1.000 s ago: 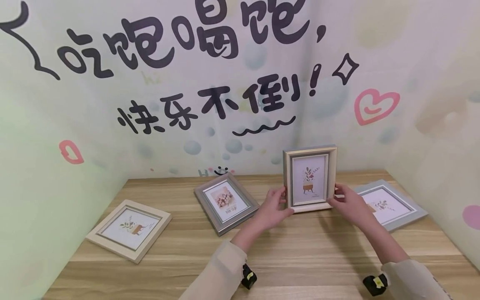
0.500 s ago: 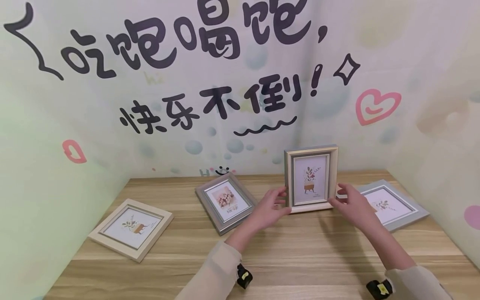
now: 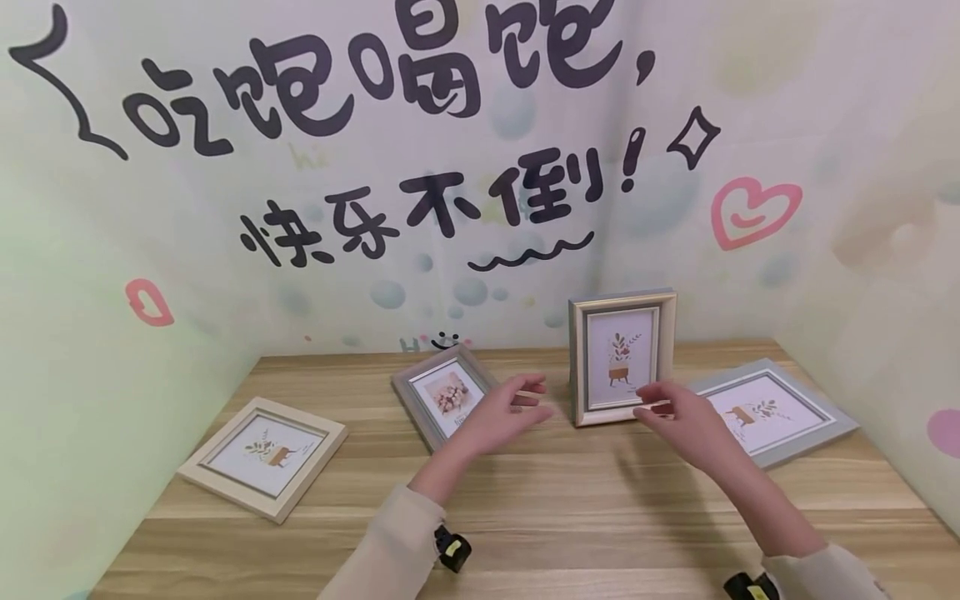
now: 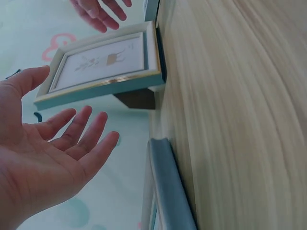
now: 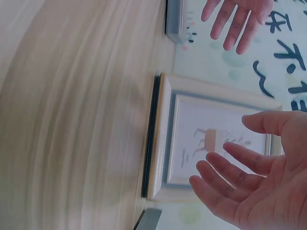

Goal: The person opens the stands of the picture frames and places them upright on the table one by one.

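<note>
An upright picture frame, cream and gold with a plant picture, stands at the back right. Its dark back support shows in the left wrist view. My left hand hovers to the left of it, fingers loosely extended and holding nothing, covering part of a brown-grey frame from the head camera. In front of the upright frame's lower right corner is my right hand, fingers relaxed. The right wrist view shows that hand apart from the frame, its palm bare.
A beige frame lies flat at the left of the wooden table. At the right lies a grey frame, partly behind the right hand. A printed cloth wall rises behind the table.
Both hands have come off the upright frame's sides. The left hand moved left, the right hand slightly left and across the frame's front corner. The frame stays standing by itself.
</note>
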Available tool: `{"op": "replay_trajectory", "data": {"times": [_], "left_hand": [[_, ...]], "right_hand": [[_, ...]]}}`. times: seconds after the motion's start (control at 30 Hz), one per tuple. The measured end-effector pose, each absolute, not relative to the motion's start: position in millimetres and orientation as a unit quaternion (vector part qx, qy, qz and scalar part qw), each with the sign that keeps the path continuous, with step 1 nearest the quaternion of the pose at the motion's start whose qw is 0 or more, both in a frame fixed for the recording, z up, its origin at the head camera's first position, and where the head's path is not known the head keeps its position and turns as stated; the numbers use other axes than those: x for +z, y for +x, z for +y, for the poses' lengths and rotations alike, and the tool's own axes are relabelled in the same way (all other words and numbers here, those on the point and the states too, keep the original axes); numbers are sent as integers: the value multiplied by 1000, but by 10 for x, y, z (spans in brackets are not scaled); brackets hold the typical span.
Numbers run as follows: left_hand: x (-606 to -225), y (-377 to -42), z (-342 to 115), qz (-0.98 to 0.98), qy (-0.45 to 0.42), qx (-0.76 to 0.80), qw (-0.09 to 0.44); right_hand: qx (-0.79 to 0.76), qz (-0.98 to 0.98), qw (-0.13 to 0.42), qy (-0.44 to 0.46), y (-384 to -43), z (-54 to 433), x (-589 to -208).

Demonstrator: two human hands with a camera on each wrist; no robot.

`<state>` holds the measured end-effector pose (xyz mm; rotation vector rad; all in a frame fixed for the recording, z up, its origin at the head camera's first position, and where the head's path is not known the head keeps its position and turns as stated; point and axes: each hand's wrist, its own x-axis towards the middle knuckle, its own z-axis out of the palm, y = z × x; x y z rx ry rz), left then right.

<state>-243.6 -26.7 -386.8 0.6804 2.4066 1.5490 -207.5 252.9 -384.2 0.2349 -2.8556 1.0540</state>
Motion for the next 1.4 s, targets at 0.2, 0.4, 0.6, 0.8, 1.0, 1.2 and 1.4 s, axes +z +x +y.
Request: {"op": "replay_trajectory", "data": {"times": [0.2, 0.4, 0.6, 0.8, 1.0, 1.2, 1.4], "left_hand": [[-3834, -2413, -551, 838, 203, 500, 77], [-3830, -2388, -785, 843, 179, 504, 57], [-3872, -2350, -995, 848, 162, 503, 42], [-3906, -2271, -1186, 845, 138, 514, 42], [-3937, -2163, -1349, 852, 86, 514, 42], [-3968, -2078, -1449, 850, 49, 524, 25], [-3989, -2000, -1482, 840, 24, 541, 30]], "right_hand": [[359, -928, 16, 98, -2074, 2296, -3825], [376, -918, 2, 127, -2099, 2048, -3819], [388, -910, -15, 143, -2166, 1812, -3842], [382, -911, -22, 152, -2261, 1596, -3918], [395, -908, -19, 139, -2393, 1370, -4050], [418, -899, -22, 128, -2519, 1210, -4141], [432, -893, -20, 124, -2607, 1113, -4196]]}}
